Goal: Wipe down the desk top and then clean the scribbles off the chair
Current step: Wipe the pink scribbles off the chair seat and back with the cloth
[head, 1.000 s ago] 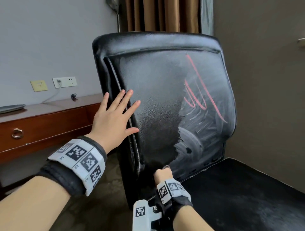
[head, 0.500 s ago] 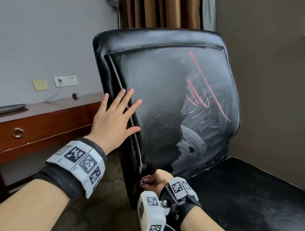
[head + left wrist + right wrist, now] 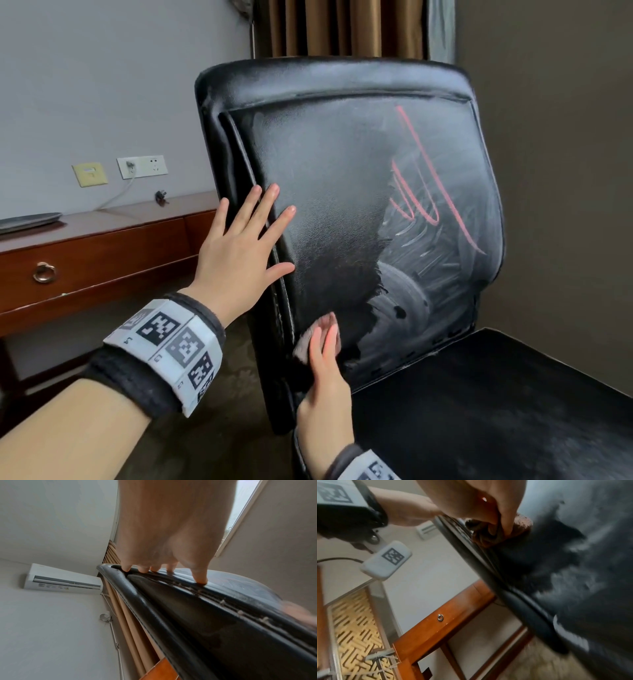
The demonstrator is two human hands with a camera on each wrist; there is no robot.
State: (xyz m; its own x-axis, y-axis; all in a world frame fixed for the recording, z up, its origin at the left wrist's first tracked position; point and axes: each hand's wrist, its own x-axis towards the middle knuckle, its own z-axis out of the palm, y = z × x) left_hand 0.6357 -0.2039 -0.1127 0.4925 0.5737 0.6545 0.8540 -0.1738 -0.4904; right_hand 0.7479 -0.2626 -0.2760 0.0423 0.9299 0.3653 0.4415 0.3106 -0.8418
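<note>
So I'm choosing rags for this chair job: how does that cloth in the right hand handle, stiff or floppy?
Probably floppy: the cloth bunches into soft folds under the right hand rather than holding a shape. It likely presses flat easily, since it sits squashed against the chair back. It seems light, as a few fingers hold it up.

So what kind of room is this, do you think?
Likely a hotel room or small office: a wooden desk with a ring-pull drawer stands against the wall, long brown curtains hang behind the black chair, and an air conditioner is mounted high up.
</note>
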